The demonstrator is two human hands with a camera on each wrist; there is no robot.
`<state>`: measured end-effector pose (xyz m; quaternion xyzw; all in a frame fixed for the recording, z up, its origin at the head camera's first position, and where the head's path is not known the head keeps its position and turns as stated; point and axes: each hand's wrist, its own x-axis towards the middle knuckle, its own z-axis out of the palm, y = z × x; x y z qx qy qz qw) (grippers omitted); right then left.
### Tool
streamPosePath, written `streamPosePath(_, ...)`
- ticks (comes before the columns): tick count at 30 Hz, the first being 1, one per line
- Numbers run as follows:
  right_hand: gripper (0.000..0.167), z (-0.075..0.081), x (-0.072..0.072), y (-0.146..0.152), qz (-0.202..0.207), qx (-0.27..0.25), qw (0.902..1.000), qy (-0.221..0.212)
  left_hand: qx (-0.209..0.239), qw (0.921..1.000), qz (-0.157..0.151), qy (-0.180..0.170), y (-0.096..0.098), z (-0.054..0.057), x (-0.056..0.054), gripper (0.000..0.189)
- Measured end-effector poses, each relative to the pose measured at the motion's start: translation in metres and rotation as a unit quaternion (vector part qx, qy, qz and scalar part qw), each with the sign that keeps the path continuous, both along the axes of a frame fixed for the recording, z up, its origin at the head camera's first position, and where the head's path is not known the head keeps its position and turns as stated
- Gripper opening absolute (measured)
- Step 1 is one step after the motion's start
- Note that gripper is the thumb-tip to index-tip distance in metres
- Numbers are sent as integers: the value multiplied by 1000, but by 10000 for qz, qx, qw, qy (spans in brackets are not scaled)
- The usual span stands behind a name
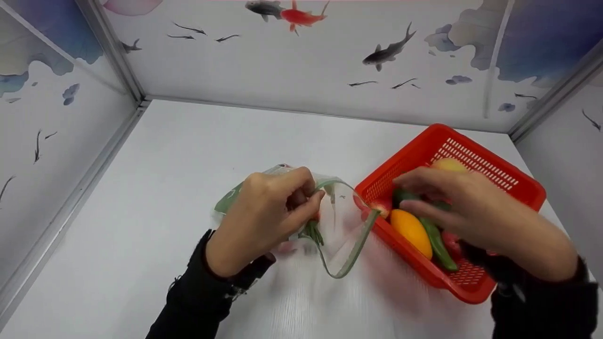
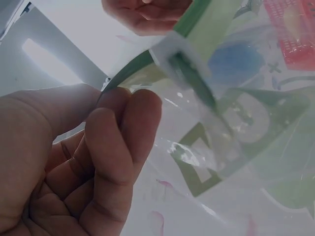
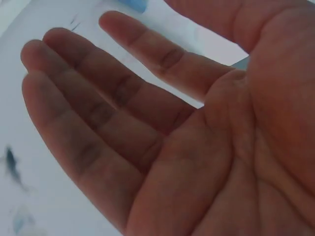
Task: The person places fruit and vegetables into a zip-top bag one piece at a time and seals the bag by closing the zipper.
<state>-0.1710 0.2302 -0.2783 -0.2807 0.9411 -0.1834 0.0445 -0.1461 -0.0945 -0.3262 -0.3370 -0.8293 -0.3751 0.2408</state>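
Note:
My left hand pinches the rim of a clear plastic bag between thumb and fingers. Its green-edged mouth gapes toward the basket. Green stems show inside the bag; my left hand hides much of its contents. In the left wrist view, printed green shapes mark the clear bag. Over the red basket, my right hand has loosely bent, parted fingers; its palm holds nothing. Below it lie a yellow-orange oval fruit and a long green vegetable.
A pale yellow round fruit lies at the basket's back, and a red-and-yellow fruit near its left wall. Beneath everything is a white table. White panels painted with fish enclose it at the back and sides.

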Motion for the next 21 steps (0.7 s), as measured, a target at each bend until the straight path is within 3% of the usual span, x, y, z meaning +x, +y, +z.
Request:
streamPosePath(5,52,1,-60,45,-867,416,9949,-307,8,10000,-21,23,1,0,0,19)
streamPosePath(8,71,-11,-96,71,-1211,687,9885,-587,2,10000,-10,60,2,0,0,20)
streamPosePath(11,87,-30,-122,94,-1379,841,9832,-848,-9,10000,8,94,2,-1,0,20)
streamPosePath(16,93,-66,-148,120,-1359,1064,9787,-1114,-19,10000,-6,85,4,-2,2,19)
streamPosePath(21,87,-97,-157,132,-1485,1203,9697,-1523,-56,10000,-16,-30,4,-1,2,17)
